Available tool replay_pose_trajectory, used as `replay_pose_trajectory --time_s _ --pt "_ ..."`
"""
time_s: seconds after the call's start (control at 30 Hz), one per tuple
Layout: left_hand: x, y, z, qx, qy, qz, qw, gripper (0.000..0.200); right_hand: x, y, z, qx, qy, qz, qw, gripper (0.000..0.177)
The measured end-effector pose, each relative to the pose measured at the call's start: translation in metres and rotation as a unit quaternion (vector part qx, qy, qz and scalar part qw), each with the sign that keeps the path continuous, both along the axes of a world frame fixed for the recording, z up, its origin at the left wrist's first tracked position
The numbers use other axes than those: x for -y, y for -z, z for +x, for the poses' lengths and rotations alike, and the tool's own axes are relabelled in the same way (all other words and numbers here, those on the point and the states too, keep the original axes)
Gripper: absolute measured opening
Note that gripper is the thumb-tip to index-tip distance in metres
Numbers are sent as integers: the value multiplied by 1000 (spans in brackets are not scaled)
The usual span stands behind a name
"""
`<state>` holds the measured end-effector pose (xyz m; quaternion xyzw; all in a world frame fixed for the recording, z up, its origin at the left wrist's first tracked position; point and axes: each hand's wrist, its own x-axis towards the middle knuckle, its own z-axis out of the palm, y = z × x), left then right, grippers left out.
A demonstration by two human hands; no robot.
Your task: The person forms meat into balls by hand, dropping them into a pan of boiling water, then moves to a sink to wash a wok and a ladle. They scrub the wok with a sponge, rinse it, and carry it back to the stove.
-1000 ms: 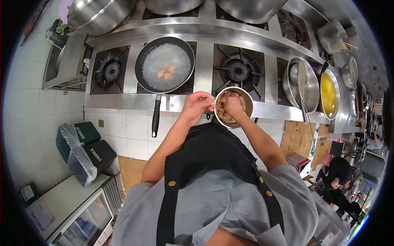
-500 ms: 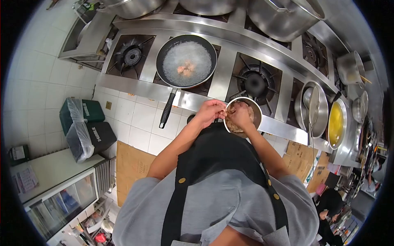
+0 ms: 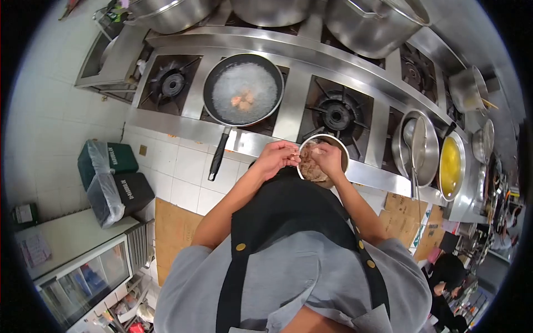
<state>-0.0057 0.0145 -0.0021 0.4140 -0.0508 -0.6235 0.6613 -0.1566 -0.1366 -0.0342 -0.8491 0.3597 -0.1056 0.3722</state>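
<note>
A steel pot (image 3: 346,166) at the stove's front edge holds pinkish-brown raw meat (image 3: 312,169). My right hand (image 3: 328,159) reaches over its rim, fingers curled together at the meat. Beside the left rim, my left hand (image 3: 276,159) is closed with its fingertips pinched; a small pale bit seems to be between them, too small to make out. To the upper left, a black frying pan (image 3: 211,97) sits on a burner with bubbling, cloudy liquid (image 3: 244,77). Several pinkish-orange pieces (image 3: 243,100) lie clustered in that liquid. The pan's handle (image 3: 218,157) points toward me.
Open burners (image 3: 336,112) flank the pan. Large stockpots (image 3: 377,28) line the back. At right stand a steel bowl with ladles (image 3: 401,147) and a pan of yellow liquid (image 3: 450,166). Lined bins (image 3: 133,194) stand left on the floor. Another person (image 3: 447,275) is at lower right.
The view has shifted slightly, so the stove sits a little lower and further left. My fingers have drawn slightly apart at the pot; more of the meat shows.
</note>
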Motion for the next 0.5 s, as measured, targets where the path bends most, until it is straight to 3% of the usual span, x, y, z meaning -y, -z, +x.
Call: replay_pose_trajectory --time_s 0.07,0.13,0.2,0.23,0.33,0.37,0.4,0.47,0.5 --pt "11 -1 -4 16 12 3 1000 16 2 -19 -12 99 64 158 980 28" --pt "23 2 -9 19 41 -1 999 19 3 -41 -22 129 72 184 972 26" --pt "39 1 -19 13 58 5 998 25 2 -77 -29 261 82 446 852 26" --pt "46 0 -23 -8 71 -13 997 25 5 -77 -34 278 63 473 834 29" --pt "61 -16 -37 -99 117 -73 986 28 10 -66 -43 215 72 468 854 26" --pt "65 -7 -41 -73 124 -59 988 29 11 -61 -44 152 88 417 892 26" --pt "68 -3 -44 -73 131 -59 987 29 9 -57 -45 156 94 414 892 26" --pt "68 6 -48 -14 98 -29 995 27 1 -47 -47 154 87 189 966 27" --pt "68 5 -49 -16 73 -19 997 21 -8 -62 -44 219 154 289 919 31"
